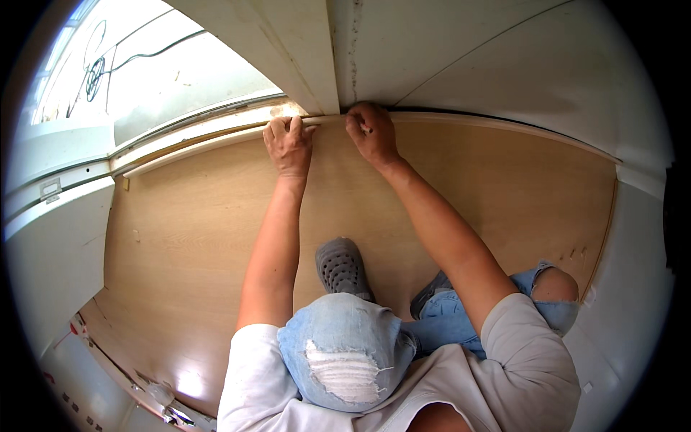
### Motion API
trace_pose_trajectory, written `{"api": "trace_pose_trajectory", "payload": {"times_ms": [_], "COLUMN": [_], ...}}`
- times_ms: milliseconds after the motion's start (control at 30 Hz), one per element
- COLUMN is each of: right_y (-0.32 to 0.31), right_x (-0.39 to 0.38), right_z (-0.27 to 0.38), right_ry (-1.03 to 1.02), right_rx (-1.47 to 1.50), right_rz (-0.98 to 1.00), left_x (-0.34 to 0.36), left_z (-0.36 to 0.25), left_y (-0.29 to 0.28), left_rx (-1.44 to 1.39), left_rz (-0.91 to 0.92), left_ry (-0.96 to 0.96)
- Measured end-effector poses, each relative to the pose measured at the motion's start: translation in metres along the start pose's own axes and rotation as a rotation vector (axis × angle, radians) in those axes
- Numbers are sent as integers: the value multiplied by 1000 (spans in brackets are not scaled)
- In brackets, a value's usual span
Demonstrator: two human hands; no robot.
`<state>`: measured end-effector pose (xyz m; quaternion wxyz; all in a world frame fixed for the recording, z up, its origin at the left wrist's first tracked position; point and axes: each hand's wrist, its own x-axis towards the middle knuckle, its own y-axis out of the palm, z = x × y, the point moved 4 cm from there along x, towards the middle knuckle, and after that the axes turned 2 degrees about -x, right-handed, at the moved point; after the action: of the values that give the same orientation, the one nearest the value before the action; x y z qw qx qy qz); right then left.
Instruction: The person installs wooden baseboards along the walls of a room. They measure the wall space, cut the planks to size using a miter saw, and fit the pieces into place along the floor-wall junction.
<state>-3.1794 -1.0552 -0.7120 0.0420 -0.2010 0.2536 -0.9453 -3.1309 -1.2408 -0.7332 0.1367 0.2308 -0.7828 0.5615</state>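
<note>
A long, thin light-coloured trim strip (461, 119) runs along the far edge of the wood-look floor (216, 209), at the foot of the wall. My left hand (289, 147) is closed over the strip left of centre, its fingertips curled over the edge and the thumb to the right. Just to its right, beyond the foot of a white post (306, 65), my right hand (374, 135) is curled tight against the same edge. A small dark spot shows between its fingers, and whatever they hold is hidden.
At the far left an opening with a pale sill (209, 128) gives onto a bright area with a coiled dark cable (95, 78). A white panel (497, 65) rises at the far right. My shoe (342, 266) and bent knee (345, 353) are close below my arms.
</note>
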Motion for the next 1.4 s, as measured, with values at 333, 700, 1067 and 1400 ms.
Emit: {"api": "trace_pose_trajectory", "payload": {"times_ms": [333, 700, 1067, 1400], "right_y": [0, -23, -200, -335], "right_x": [-1, -2, -60, -68], "right_z": [1, -63, 93, 209], "right_ry": [19, 306, -361, -253], "right_rx": [4, 118, -396, -360], "right_rz": [-1, 156, 1150, 567], "left_x": [1, 17, -13, -7], "left_z": [-5, -36, -14, -19], "left_y": [-7, 15, -48, -52], "left_rx": [-14, -82, 73, 41], "left_rz": [-18, -61, -60, 235], "left_ry": [19, 153, 130, 193]}}
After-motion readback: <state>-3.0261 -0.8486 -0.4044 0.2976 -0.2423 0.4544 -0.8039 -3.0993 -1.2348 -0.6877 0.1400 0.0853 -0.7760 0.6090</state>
